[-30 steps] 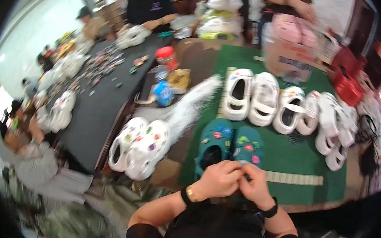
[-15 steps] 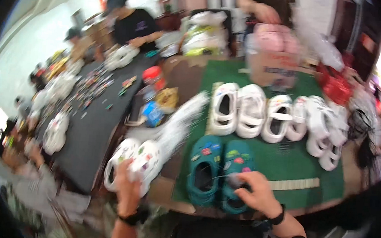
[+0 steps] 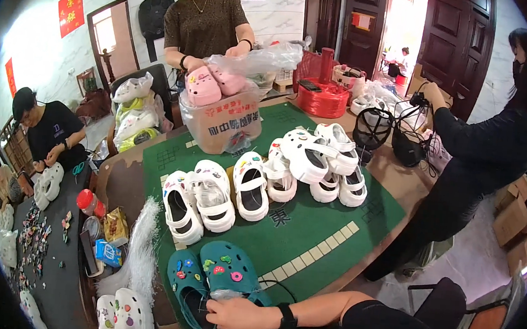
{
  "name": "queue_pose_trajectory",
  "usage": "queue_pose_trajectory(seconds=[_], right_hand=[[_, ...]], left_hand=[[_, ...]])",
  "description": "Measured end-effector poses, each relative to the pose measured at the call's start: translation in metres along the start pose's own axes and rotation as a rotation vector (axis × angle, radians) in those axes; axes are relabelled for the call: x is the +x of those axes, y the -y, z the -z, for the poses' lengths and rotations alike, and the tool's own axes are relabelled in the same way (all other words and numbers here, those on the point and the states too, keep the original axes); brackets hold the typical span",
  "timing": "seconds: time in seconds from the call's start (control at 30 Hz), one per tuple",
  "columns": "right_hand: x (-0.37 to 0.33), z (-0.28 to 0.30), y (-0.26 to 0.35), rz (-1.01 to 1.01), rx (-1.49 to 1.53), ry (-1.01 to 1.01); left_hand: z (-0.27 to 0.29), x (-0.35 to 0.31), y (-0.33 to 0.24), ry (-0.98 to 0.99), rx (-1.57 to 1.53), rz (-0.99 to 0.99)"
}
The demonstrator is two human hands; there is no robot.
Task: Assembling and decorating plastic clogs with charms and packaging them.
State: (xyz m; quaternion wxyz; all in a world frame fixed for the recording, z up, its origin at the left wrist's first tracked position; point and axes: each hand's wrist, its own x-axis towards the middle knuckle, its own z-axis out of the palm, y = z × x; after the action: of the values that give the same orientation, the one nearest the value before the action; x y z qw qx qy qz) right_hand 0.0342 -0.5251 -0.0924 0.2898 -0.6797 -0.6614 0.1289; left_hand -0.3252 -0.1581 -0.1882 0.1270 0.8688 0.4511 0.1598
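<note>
My right hand, with a black band on its wrist, reaches in from the right over a pair of teal clogs decorated with colourful charms. Its fingers are pinched together at the opening of the left clog; what they hold is hidden. Crumpled clear plastic shows beside the knuckles. A thin strand loops near the left clog's heel. My left hand is out of view. White clogs with charms stand at the lower left, beside a bundle of white plastic strands.
Several white clogs are lined up on the green mat. Behind them, a person handles pink clogs on a plastic-wrapped box. Another person stands right, near a red twine roll. Charms lie on the dark left table.
My view has swung to the right and up. My left hand, earlier at the white clogs, has left the picture. My right hand has moved from the right teal clog to the left one.
</note>
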Motion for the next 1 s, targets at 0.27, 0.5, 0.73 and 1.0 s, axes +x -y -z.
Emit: queue_pose_trajectory(seconds=[0.27,0.5,0.73,1.0], right_hand=[[-0.004,0.001,-0.003,0.1,0.072,-0.048],[-0.003,-0.005,-0.002,0.099,0.005,-0.015],[-0.002,0.003,0.001,0.11,-0.013,-0.061],[-0.006,-0.002,-0.013,0.143,0.041,-0.109]], left_hand=[[-0.003,-0.026,0.009,-0.078,-0.104,0.082],[-0.017,-0.055,0.006,-0.172,-0.205,0.178],[-0.027,-0.045,-0.012,-0.253,-0.312,0.203],[-0.007,-0.036,-0.03,-0.341,-0.4,0.226]])
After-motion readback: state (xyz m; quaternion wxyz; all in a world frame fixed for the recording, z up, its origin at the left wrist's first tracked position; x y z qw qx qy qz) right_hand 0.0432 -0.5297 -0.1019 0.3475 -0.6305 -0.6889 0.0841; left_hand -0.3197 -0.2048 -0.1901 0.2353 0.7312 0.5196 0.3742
